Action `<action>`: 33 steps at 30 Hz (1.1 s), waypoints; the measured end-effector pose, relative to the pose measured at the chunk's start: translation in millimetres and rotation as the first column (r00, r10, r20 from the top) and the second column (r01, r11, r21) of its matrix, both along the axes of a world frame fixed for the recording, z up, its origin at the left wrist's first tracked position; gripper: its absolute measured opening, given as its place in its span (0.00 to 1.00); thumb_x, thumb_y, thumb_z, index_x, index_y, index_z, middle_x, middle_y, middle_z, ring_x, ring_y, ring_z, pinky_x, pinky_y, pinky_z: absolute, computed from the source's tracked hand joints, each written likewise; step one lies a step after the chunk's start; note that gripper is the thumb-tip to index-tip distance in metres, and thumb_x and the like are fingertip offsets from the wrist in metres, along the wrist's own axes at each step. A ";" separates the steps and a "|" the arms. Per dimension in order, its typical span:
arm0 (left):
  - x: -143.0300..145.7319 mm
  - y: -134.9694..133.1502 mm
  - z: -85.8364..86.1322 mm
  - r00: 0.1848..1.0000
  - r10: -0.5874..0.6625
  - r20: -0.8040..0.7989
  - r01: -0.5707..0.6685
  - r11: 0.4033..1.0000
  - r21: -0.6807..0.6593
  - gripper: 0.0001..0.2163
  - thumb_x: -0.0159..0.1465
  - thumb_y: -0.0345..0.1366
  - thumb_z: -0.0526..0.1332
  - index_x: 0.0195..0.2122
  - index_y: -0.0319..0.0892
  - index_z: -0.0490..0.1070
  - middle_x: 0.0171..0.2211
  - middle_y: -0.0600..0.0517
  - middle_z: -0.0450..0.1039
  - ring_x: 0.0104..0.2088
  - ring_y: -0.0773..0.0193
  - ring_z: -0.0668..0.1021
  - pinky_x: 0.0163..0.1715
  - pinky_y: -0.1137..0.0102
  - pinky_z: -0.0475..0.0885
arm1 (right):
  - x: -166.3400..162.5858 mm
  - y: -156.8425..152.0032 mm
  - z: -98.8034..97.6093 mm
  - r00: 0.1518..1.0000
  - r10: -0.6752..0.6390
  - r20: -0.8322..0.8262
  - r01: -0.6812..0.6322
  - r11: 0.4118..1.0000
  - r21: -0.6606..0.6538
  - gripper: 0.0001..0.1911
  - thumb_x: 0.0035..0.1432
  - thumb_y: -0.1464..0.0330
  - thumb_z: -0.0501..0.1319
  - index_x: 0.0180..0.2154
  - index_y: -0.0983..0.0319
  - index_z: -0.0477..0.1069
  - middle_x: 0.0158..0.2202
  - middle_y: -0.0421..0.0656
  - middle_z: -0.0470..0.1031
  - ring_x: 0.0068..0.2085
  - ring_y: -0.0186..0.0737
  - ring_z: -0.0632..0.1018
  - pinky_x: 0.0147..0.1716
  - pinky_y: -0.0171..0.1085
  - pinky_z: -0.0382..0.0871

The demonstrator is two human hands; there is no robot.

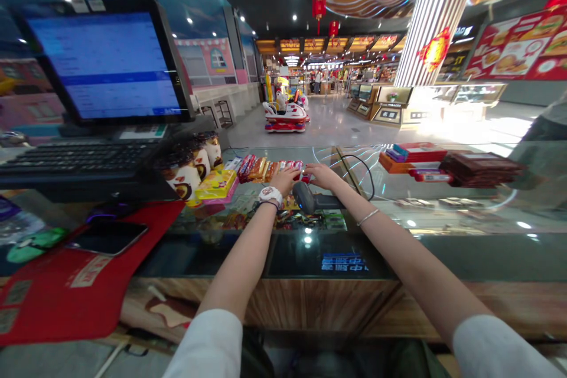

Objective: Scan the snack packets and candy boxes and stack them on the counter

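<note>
Both my arms reach forward over a glass counter (443,212). My left hand (286,179), with a white watch on its wrist, rests its curled fingers on a row of snack packets (261,169). Close beside it, my right hand (322,176) has its fingers closed on a small red packet (305,178) at the end of that row. A grey barcode scanner (305,198) lies on the glass just in front of both hands, its black cable (361,168) looping away to the right.
A monitor (106,62) and black keyboard (75,159) stand at the left, with snack cups (190,162) and a yellow packet (217,184) beside them. A phone (106,237) lies on a red mat (57,283). Boxes (416,156) and dark packets (481,168) sit at the right.
</note>
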State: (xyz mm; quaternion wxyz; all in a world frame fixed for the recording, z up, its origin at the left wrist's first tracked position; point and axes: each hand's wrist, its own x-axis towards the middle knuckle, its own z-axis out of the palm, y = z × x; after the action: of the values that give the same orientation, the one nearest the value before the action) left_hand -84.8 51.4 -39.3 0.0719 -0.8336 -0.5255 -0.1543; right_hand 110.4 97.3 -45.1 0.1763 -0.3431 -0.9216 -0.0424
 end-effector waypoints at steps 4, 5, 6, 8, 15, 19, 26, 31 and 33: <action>0.1 -1.1 1.2 1.000 -0.001 -0.003 0.001 1.000 0.003 0.20 0.66 0.28 0.57 0.58 0.50 0.71 0.61 0.47 0.70 0.64 0.57 0.68 0.68 0.44 0.47 | -1.9 -7.2 4.3 0.999 -0.035 -0.005 0.035 0.999 0.004 0.19 0.55 0.77 0.66 0.48 0.59 0.76 0.51 0.48 0.79 0.56 0.48 0.77 0.59 0.50 0.65; 0.7 -1.6 1.7 1.000 -0.002 -0.005 0.003 1.000 0.009 0.20 0.66 0.28 0.56 0.57 0.50 0.71 0.61 0.47 0.70 0.64 0.57 0.68 0.68 0.45 0.47 | -2.0 -8.4 4.6 0.999 -0.046 -0.003 0.046 0.999 0.009 0.18 0.55 0.76 0.66 0.48 0.59 0.76 0.51 0.48 0.79 0.56 0.48 0.77 0.60 0.51 0.63; 1.3 -2.2 2.2 1.000 -0.004 -0.005 0.004 1.000 0.016 0.19 0.66 0.28 0.56 0.57 0.50 0.72 0.61 0.47 0.71 0.64 0.57 0.68 0.68 0.45 0.48 | -1.9 -9.5 5.0 0.999 -0.052 0.003 0.052 0.998 0.019 0.17 0.56 0.74 0.66 0.49 0.58 0.76 0.50 0.47 0.80 0.55 0.47 0.77 0.62 0.52 0.61; 2.4 -3.5 3.4 1.000 -0.001 0.003 0.000 1.000 0.030 0.17 0.68 0.32 0.56 0.56 0.50 0.73 0.60 0.48 0.71 0.64 0.56 0.68 0.68 0.46 0.49 | -1.6 -11.5 6.2 0.998 -0.067 0.015 0.066 0.996 0.055 0.15 0.59 0.72 0.65 0.48 0.58 0.76 0.49 0.47 0.81 0.52 0.45 0.79 0.63 0.51 0.59; 1.0 -8.7 12.1 0.995 0.027 0.094 -0.037 0.994 0.106 0.17 0.69 0.39 0.58 0.58 0.47 0.71 0.58 0.48 0.73 0.61 0.54 0.70 0.67 0.50 0.53 | -2.2 -23.9 16.2 0.989 -0.117 -0.094 0.135 0.969 0.208 0.12 0.62 0.67 0.64 0.48 0.58 0.78 0.44 0.49 0.82 0.48 0.49 0.80 0.68 0.56 0.44; 1.4 -15.8 24.2 0.994 0.016 0.106 -0.035 0.984 0.173 0.17 0.70 0.39 0.56 0.58 0.47 0.71 0.56 0.48 0.75 0.61 0.55 0.70 0.67 0.51 0.54 | -3.4 -33.2 25.8 0.979 -0.098 -0.178 0.144 0.954 0.265 0.12 0.64 0.69 0.61 0.48 0.54 0.77 0.44 0.46 0.81 0.50 0.50 0.77 0.68 0.60 0.42; 10.1 -37.3 44.8 0.988 0.024 0.155 -0.068 0.955 0.289 0.18 0.71 0.38 0.54 0.59 0.43 0.69 0.55 0.44 0.75 0.59 0.55 0.72 0.66 0.52 0.57 | -5.2 -54.0 48.4 0.968 -0.100 -0.230 0.185 0.904 0.385 0.14 0.66 0.71 0.56 0.50 0.55 0.75 0.43 0.46 0.80 0.49 0.50 0.75 0.68 0.63 0.42; 15.0 -55.0 50.0 0.984 -0.023 0.176 -0.042 0.933 0.357 0.15 0.70 0.36 0.56 0.56 0.45 0.71 0.50 0.47 0.77 0.53 0.57 0.76 0.66 0.52 0.58 | -3.1 -77.9 52.7 0.963 -0.037 -0.267 0.152 0.891 0.427 0.16 0.68 0.71 0.53 0.51 0.55 0.74 0.42 0.45 0.79 0.48 0.47 0.74 0.69 0.60 0.45; 15.9 -62.9 50.4 0.986 -0.044 0.162 -0.020 0.929 0.369 0.15 0.69 0.35 0.57 0.55 0.47 0.72 0.49 0.48 0.78 0.53 0.58 0.76 0.67 0.52 0.57 | 0.7 -86.4 51.6 0.962 -0.029 -0.272 0.152 0.883 0.444 0.15 0.69 0.69 0.53 0.50 0.55 0.74 0.43 0.45 0.78 0.49 0.47 0.74 0.69 0.59 0.46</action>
State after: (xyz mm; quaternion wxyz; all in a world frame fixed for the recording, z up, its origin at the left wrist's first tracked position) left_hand -69.0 -11.5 11.1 0.1817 -0.7925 -0.4862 -0.3203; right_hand 111.1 10.8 6.5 0.3685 -0.3371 -0.8371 -0.2234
